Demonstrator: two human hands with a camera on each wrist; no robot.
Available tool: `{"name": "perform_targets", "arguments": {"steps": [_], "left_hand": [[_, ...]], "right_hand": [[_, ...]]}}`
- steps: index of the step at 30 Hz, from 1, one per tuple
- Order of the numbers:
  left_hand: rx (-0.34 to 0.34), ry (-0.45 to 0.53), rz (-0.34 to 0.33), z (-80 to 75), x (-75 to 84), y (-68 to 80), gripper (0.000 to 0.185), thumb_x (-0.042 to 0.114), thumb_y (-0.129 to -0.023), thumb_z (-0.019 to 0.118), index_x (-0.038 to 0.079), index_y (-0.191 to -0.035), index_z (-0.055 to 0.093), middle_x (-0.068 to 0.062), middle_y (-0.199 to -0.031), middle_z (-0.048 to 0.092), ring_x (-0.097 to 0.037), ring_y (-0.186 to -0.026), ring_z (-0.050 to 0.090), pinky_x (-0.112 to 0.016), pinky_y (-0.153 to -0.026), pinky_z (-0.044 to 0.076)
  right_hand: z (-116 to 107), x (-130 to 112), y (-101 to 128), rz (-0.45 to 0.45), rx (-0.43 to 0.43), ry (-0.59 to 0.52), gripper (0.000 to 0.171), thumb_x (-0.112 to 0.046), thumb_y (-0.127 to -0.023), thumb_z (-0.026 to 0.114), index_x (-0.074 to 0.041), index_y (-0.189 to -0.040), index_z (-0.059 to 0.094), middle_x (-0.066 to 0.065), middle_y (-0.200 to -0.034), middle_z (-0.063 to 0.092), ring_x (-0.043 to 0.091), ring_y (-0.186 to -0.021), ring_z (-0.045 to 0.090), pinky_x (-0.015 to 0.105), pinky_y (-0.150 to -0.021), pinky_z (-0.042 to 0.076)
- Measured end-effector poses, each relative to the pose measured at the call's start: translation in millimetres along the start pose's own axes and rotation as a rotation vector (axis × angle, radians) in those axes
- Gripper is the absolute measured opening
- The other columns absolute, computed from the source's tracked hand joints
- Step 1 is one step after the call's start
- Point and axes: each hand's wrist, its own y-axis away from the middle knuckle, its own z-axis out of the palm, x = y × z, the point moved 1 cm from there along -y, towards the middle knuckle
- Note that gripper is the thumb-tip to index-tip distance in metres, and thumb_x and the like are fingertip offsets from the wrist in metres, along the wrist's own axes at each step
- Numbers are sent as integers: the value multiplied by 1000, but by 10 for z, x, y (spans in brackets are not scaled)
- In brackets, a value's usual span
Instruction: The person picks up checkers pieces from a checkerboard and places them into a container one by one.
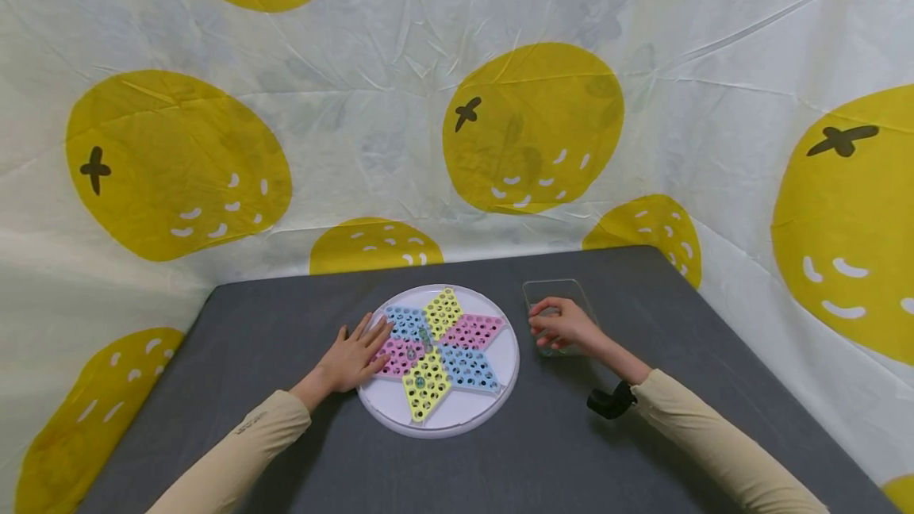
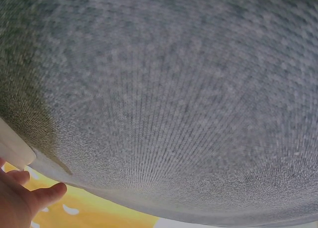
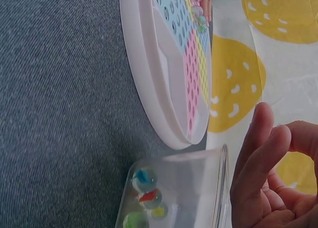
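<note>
Fingers of left hand (image 1: 355,357) flat on game board (image 1: 500,355) — right hand (image 1: 564,325) loosely curled over clear tray (image 1: 553,289).

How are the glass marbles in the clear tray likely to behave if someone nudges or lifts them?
The marbles look round and glossy, so they would probably roll freely and slip from fingertips. The clear tray has raised walls, which likely keep them in. The right hand is over it.

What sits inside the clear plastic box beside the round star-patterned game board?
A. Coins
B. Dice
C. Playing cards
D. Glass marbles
D: the right wrist view shows several small glass marbles with coloured swirls lying in the clear box, next to the round game board.
</note>
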Motion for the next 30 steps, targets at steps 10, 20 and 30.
{"name": "perform_targets", "arguments": {"steps": [10,20,30], "left_hand": [[-15,-1,-10,15,-2,6,62,50,-91,32,20,-144,16,-3,-151,14,-32,-139,8,-65,-100,17],[-13,3,-9,22,3,9,63,51,-91,31,19,-143,17,-3,-151,15,-32,-139,8,-65,-100,17],[-14,15,-3,19,4,-4,62,51,-91,31,20,-144,17,-3,-151,15,-32,-139,8,-66,-99,16]], "right_hand": [[150,-5,-82,20,11,12,27,-17,-85,57,0,-106,54,14,-79,66,14,-54,62,27,-47,47],[281,-47,-117,-22,-40,-7,31,-15,-85,57,4,-109,53,22,-85,66,19,-56,64,23,-44,46],[439,-143,-128,-17,-75,7,35,-18,-85,58,3,-112,52,21,-87,66,11,-53,62,23,-44,45]]}}
